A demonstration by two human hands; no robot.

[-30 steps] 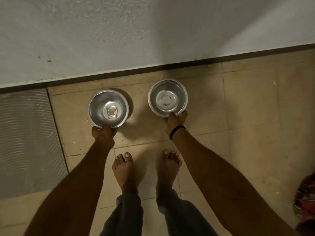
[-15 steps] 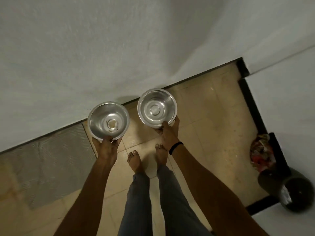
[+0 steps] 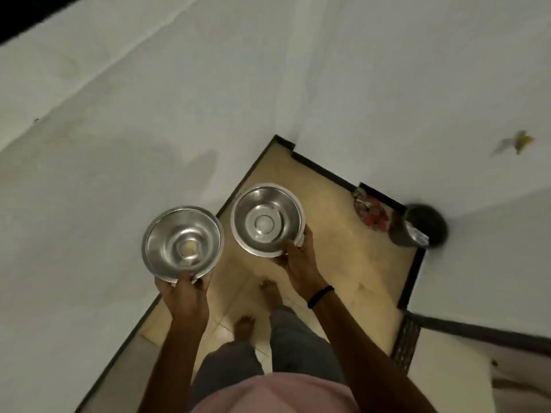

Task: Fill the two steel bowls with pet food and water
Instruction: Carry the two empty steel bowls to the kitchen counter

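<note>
**Steel bowls in both hands, held above the tile floor**

I'm looking straight down from the head camera. Both steel bowls are off the floor and held side by side, mouths up, close together but not touching.

The left hand (image 3: 185,293) grasps the left bowl (image 3: 182,242) at its near rim, its fingers (image 3: 187,278) curled over the edge. A small pale patch sits at the centre of that bowl's bottom; I cannot tell what it is.

The right hand (image 3: 301,265) grasps the right bowl (image 3: 267,219) the same way, with its fingers (image 3: 290,248) hooked over the near rim and the rest under the base. This bowl sits a little further out than the other, and I see no food or water in it. A black band (image 3: 320,296) circles the right wrist.

Under the bowls lies a beige tile floor (image 3: 343,263) edged with a dark skirting and white walls (image 3: 119,144). Two bare feet (image 3: 244,324) stand on the tiles below grey trousers (image 3: 293,338). A dark round bin (image 3: 425,226) stands in the far right corner, with a red patterned thing (image 3: 371,211) just beside it, too blurred for me to identify.
</note>
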